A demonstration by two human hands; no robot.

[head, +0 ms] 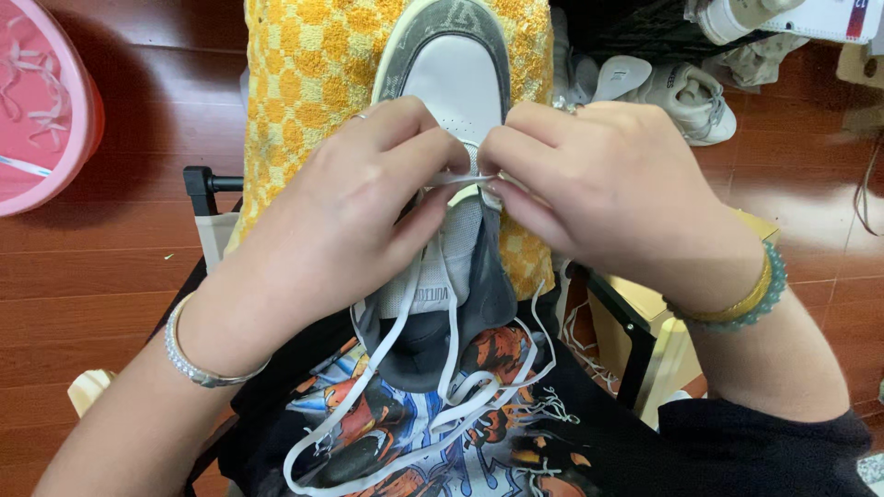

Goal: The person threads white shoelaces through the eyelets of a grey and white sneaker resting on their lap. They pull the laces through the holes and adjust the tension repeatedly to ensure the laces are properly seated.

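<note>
Hands, two of them, meet over one sneaker (451,83) that lies on a yellow checked towel (304,74) across the person's lap; the left hand (341,221) and the right hand (599,184) are each closed in a pinch on the white shoelace (405,405), thumbs and forefingers nearly touching at the middle of the shoe; the lace's loose lengths trail down in loops over the printed black shirt (442,433) nearest the camera; the sneaker is white with a grey toe band and a grey tongue, its toe pointing to the far side and its heel toward the person, so its long axis runs near to far; more white sneakers (691,92), at least two, lie on the red-brown wooden floor (110,267) at far right; one pink basin (37,101) sits at far left; one silver bracelet (189,359) circles the left wrist, and two bangles (750,294), gold and green, the right.
</note>
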